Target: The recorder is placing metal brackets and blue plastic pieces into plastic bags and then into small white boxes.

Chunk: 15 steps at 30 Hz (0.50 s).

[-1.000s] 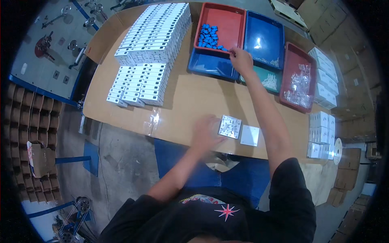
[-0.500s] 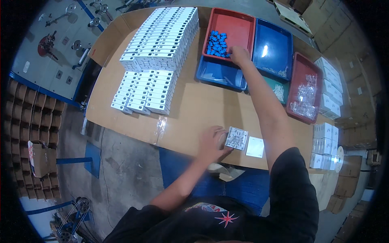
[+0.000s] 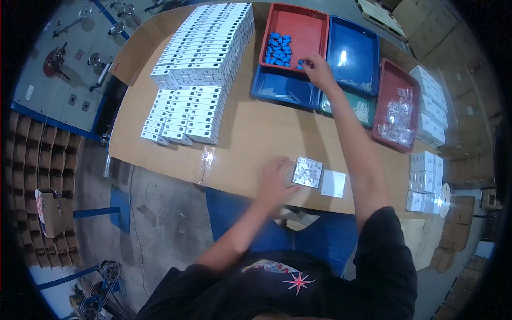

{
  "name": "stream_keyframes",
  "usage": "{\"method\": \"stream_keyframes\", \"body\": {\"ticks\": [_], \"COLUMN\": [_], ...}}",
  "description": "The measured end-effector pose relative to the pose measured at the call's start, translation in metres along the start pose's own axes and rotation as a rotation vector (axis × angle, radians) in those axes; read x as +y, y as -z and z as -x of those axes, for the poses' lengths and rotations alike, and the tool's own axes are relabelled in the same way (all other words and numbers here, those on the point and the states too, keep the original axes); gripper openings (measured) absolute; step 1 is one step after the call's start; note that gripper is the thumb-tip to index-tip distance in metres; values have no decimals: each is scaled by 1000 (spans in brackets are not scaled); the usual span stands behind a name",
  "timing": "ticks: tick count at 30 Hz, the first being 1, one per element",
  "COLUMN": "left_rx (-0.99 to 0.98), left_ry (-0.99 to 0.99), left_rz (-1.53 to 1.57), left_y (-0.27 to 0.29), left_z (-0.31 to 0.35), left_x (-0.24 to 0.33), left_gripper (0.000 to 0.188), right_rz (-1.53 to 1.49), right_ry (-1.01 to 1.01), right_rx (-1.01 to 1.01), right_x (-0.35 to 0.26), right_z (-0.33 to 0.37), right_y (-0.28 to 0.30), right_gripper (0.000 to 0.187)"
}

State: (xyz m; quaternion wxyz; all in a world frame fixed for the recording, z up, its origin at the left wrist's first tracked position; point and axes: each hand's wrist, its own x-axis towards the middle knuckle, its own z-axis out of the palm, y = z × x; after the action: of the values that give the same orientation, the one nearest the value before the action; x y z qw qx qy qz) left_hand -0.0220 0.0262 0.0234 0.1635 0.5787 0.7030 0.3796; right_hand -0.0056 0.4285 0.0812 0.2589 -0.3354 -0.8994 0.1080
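My left hand (image 3: 273, 182), somewhat blurred, grips the left side of a square white box (image 3: 308, 172) near the table's front edge. The box's upper face shows a grey moulded pattern. Just right of it a flat white square plate (image 3: 333, 183) lies on the table. Out over the near right corner of a red tray (image 3: 304, 32), my right hand (image 3: 319, 72) pinches a small blue plastic piece (image 3: 301, 63). A pile of similar blue pieces (image 3: 278, 49) fills that tray's near left part.
Tall stacked rows of white boxes (image 3: 205, 58) stand at the left. A blue tray (image 3: 285, 87), another blue tray (image 3: 352, 50), a green tray (image 3: 346, 109) and a dark red tray of clear parts (image 3: 397, 109) sit close together. More white boxes (image 3: 424, 173) are at the right.
My right hand has drawn slightly away from the pile toward the tray's corner, a blue piece now showing at its fingertips. My left hand stays at the box. The whole view has shifted slightly.
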Motion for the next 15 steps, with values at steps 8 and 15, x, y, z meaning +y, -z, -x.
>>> {"method": "stream_keyframes", "body": {"ticks": [8, 15], "left_rx": [3, 30], "left_ry": [-23, -11], "left_rz": [-68, -85], "left_y": [8, 6], "left_z": [-1, -3], "left_x": [0, 1], "left_gripper": [60, 53], "right_rz": [-1143, -1413], "right_ry": [-518, -763], "right_rx": [-6, -27], "right_x": [-80, -116], "right_z": [194, 293], "right_y": [53, 59], "right_gripper": [23, 20]}}
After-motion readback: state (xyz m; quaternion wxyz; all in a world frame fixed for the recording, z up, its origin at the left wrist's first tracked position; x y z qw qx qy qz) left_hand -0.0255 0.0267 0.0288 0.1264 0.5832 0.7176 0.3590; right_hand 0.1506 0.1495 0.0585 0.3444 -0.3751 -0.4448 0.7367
